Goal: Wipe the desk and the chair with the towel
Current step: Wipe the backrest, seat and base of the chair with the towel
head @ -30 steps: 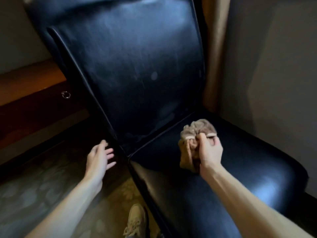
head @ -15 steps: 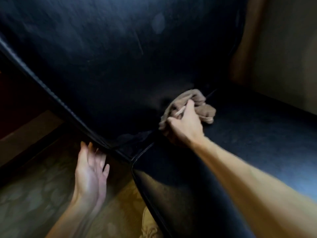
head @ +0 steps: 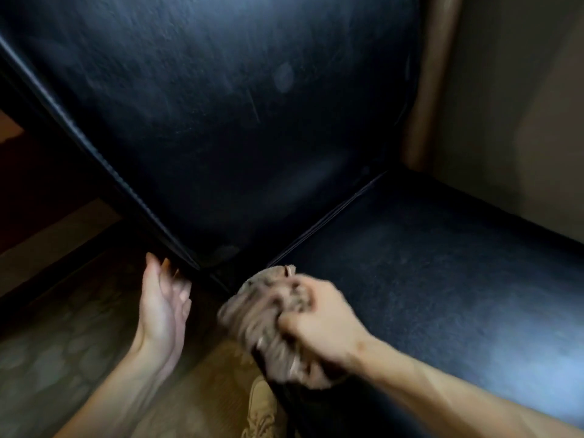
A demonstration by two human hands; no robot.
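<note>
Big black chair [head: 221, 121] fills my view: a tall flat back with a piped seam down its left edge, leathery skin, dull sheen, pale smudges across it. Its seat [head: 442, 279] runs off to the right, padded and finely grained, catching a bluish glare. Plain wall [head: 521, 121] close behind it, patterned carpet [head: 63, 358] down on the left. The desk I can't pick out from here.

Now the hands. My left hand [head: 164, 305] hangs open just beside the back's lower corner, fingers straight, palm turned inward, holding nothing. Whether the fingertips touch the seam I can't tell, but I'd say it waits there to steady the chair. My right hand [head: 319, 324] is fisted tight around the towel [head: 265, 314], a soft tan cloth scrunched into a ball, probably to make a thick pad. It sits at the seat's near left corner, blurred.

At the bottom edge, the toe of my tan shoe [head: 262, 409].
</note>
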